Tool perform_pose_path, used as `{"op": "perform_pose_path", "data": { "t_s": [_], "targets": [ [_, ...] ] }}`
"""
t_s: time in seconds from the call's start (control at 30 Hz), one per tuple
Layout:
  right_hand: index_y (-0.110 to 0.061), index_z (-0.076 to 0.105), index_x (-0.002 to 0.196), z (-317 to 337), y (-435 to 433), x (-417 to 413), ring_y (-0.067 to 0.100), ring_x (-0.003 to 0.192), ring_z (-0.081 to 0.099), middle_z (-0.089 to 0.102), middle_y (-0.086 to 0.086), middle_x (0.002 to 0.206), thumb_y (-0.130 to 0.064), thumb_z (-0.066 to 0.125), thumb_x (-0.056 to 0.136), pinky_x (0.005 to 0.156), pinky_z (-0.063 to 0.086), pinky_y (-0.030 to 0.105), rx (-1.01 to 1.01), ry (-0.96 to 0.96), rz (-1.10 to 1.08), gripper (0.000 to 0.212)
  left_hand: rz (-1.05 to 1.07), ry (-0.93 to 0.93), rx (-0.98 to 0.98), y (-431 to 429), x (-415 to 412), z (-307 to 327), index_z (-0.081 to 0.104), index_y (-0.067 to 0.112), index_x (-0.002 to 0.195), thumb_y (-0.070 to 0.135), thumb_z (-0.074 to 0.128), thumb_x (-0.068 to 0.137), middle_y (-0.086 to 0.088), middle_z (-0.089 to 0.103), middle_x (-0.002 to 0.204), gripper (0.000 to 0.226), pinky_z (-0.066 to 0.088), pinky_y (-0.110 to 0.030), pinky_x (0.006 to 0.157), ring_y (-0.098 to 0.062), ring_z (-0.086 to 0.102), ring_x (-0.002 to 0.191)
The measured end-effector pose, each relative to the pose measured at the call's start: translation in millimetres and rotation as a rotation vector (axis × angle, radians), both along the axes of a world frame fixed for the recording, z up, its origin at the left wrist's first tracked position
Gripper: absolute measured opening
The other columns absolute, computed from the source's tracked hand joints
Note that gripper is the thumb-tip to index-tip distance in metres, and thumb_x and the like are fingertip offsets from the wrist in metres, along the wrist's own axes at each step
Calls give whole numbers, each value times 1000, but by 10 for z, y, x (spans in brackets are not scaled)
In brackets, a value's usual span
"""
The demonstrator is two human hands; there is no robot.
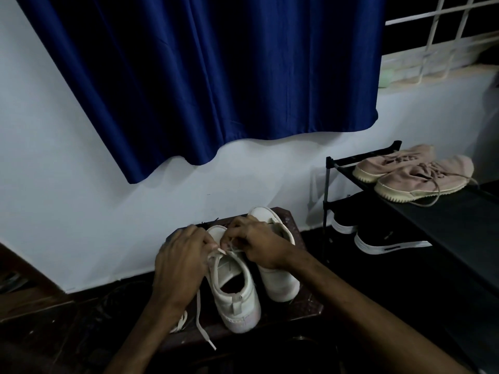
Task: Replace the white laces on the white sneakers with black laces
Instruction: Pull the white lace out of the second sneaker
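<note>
We see 2 white sneakers standing side by side on a low dark table [293, 313] set against the pale wall, heels toward us. The nearer sneaker [236, 291] is on the left and the farther sneaker [279, 283] touches it on the right.

Both hands meet over the nearer sneaker's eyelets. The left hand [181, 259] has its fingers curled and pinches the white lace [199, 315] at the top of the shoe. The right hand [260, 245] is also curled and pinches the same lace just beside it. 1 loose end of the lace trails down past the left wrist and over the table's front edge.

Behind the sneakers, by the wall, lie a few dark strands [212, 221], too small for us to identify.

To the right stands a black shoe rack [459, 217] with 2 pink sneakers [421, 172] on its top shelf and dark shoes [378, 240] with white soles on the shelf below. A blue curtain [216, 76] hangs above, and a white window grille [445, 36] shows at the upper right.
</note>
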State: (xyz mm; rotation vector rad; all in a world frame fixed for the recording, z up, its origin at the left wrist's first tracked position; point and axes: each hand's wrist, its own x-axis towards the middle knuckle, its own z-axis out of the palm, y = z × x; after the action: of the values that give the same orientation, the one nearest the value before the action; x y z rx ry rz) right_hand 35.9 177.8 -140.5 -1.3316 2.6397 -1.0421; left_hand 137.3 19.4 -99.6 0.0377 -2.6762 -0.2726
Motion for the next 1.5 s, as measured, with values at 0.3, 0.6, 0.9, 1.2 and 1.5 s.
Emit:
{"op": "perform_pose_path", "data": {
  "t_s": [0.3,0.6,0.9,1.2,1.5],
  "targets": [
    [-39,72,95,6,-5,-12,16,101,50,50,-11,97,-49,33,69,89,45,51,-74,-104,-2,48,277,-26,736,-562,-110,-373,58,18,85,17,56,97,-15,67,92,12,45,-37,75,-29,62,81],
    [-13,76,100,46,68,-73,9,102,53,59,0,104,11,56,80,90,38,15,-90,-165,91,36,-58,-183,154,41,23,-38,58,36,95,47,71,80,23,60,99,22,42,-23,70,2,59,88],
    [-14,70,109,349,-127,-309,17,75,52,55,1,89,-13,70,85,68,37,23,382,25,245,24,-98,14,-344,112,-63,-210,69,21,87,23,90,56,1,63,77,38,50,-35,56,-23,62,64],
    [-11,62,94,130,19,-260,11,80,50,53,2,92,-17,65,89,64,31,11,174,19,177,7,-28,63,-122,0,-50,-332,63,27,78,24,82,69,8,59,82,21,51,-34,51,-20,63,75],
    [-11,71,110,150,80,-243,-11,82,52,51,-18,88,-8,71,84,75,38,4,60,-141,253,26,-13,-20,86,48,-13,-275,59,30,83,30,69,83,14,55,91,10,46,-32,62,-12,58,88]
  ]
}}
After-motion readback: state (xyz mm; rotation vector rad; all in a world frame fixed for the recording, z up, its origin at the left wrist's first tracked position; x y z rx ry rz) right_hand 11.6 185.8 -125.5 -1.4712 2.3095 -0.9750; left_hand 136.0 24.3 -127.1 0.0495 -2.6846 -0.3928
